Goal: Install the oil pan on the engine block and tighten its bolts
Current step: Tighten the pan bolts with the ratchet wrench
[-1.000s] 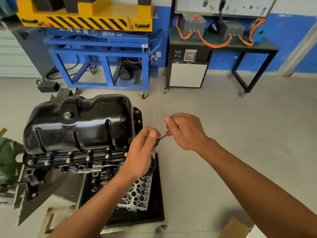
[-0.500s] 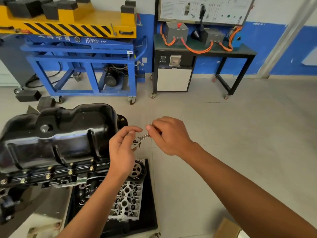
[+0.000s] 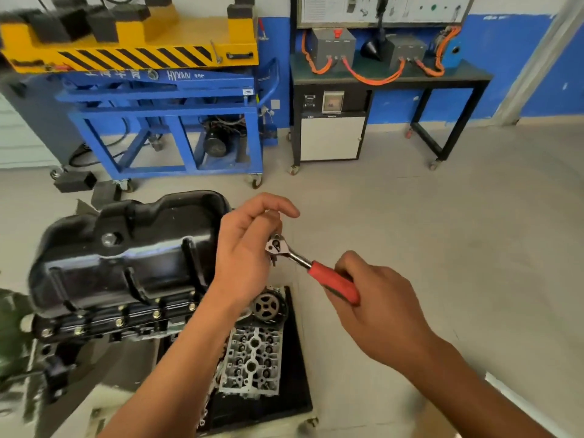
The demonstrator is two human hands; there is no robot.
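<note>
At near left the oil pan (image 3: 126, 257) sits on the engine block (image 3: 139, 332), bolts (image 3: 120, 322) lining its near flange, so seating looks done and tightening likely remains; just right of it the left hand (image 3: 246, 248) pinches the ratchet (image 3: 303, 263) head with curled fingers; the right hand (image 3: 379, 311) grips its red handle.

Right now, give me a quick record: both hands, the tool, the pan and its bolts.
oil pan: seated on the engine block
bolts: a row in the near flange; tightness cannot be told
ratchet: in the air, right of the pan, on no bolt
left hand: fingers curled at the ratchet's head
right hand: grips the red handle
</note>
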